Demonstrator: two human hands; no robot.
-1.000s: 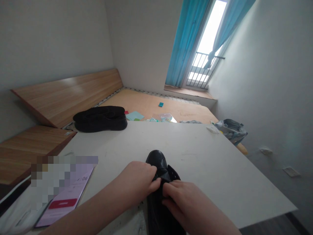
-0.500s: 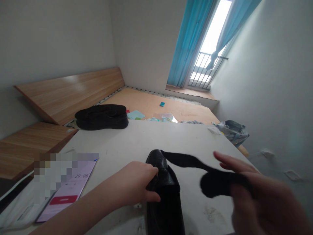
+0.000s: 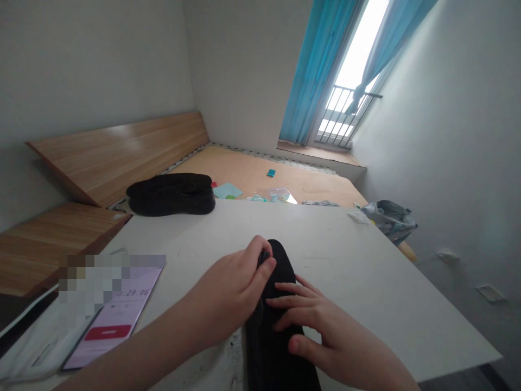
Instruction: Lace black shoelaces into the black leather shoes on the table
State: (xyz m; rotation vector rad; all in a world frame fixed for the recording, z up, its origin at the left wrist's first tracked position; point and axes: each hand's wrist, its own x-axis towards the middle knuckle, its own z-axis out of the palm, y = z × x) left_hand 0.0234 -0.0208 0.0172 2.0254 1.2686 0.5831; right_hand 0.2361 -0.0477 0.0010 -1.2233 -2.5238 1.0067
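A black insole (image 3: 281,262) lies lengthwise over a black leather shoe (image 3: 253,353) at the table's near edge, hiding most of the shoe's top. My left hand (image 3: 234,288) is closed at the far left side of the pair, thumb and fingers pinching the dark shoe near its toe, beside the insole's edge. Across the insole, from the right, rests my right hand (image 3: 325,326), its fingers spread and touching the surface. The other black shoe (image 3: 171,202) sits at the table's far left corner, with a flat black sole shape on top.
On the left of the white table (image 3: 345,244) lies a phone (image 3: 118,320) with a lilac screen, beside a blurred pale package. Behind the table, a tan bed surface (image 3: 244,163) bears papers and small packets. A plastic bag (image 3: 388,217) hangs by the right edge.
Both hands were at the shoe's strap area; then my right hand swung out to the right with a black insole. Now that insole lies over the shoe, with my right hand on it.
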